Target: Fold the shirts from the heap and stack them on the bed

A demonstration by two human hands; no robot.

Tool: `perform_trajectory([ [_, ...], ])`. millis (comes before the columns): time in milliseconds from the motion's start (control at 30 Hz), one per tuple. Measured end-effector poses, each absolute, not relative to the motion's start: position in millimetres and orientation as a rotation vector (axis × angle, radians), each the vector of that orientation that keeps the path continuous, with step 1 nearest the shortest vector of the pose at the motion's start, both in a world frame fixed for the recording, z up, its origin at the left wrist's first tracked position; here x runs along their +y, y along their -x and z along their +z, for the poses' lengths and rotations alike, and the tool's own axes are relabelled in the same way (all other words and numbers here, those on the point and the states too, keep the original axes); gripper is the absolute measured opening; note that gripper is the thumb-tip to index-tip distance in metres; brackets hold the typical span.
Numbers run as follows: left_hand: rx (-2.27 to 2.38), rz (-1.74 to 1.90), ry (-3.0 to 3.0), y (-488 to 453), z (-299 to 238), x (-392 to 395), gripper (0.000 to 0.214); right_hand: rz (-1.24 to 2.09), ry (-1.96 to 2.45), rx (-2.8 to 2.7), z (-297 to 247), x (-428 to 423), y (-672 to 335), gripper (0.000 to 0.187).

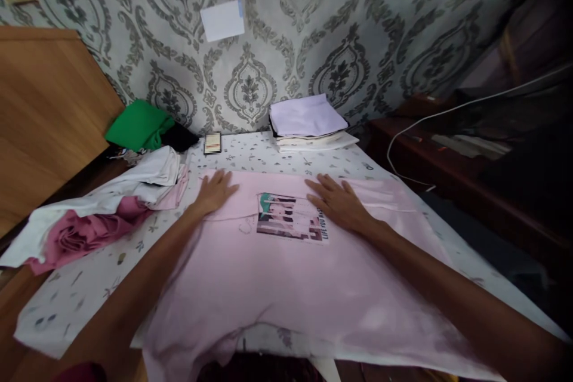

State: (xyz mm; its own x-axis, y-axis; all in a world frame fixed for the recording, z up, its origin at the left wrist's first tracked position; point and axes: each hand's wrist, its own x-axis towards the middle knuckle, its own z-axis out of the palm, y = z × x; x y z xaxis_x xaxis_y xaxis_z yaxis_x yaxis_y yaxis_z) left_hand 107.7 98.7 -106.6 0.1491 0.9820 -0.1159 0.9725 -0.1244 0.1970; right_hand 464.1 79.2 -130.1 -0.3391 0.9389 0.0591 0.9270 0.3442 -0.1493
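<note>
A pale pink T-shirt point(277, 286) with a printed picture point(289, 218) lies spread flat on a white patterned sheet point(76, 292). My left hand point(215, 190) rests flat on the shirt's far left part, fingers spread, holding nothing. My right hand point(339, 203) lies flat on the shirt just right of the print, fingers stretched out toward the wall. Both forearms reach across the shirt from the near edge.
A heap of white and dark pink clothes point(102, 209) lies at the left, with a green cloth point(141, 125) and a black one behind it. A stack of folded garments point(308, 122) and a small phone point(212, 143) sit by the wall. A white cable point(416, 125) runs at the right.
</note>
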Motion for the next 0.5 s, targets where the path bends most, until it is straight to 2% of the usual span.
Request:
perform_trajectory([
  [133,2.037,0.074,-2.13,-56.3,-112.6,95.8,0.071,0.113,1.74,-2.41,-129.1,77.5,-468.1,0.061],
  [300,1.9,0.322,-2.293,-20.2,-110.5,64.5,0.07,0.025,1.69,-2.341,-126.3,35.6,-470.3,0.054],
  [400,2.053,0.4,-2.261,-6.3,-102.0,28.3,0.058,0.016,1.675,-2.368,-128.2,-8.1,-483.1,0.055],
  [500,2.322,0.279,-2.061,0.5,-94.4,-7.2,0.043,0.004,1.67,-2.4,-134.2,-49.7,-500.1,0.057],
])
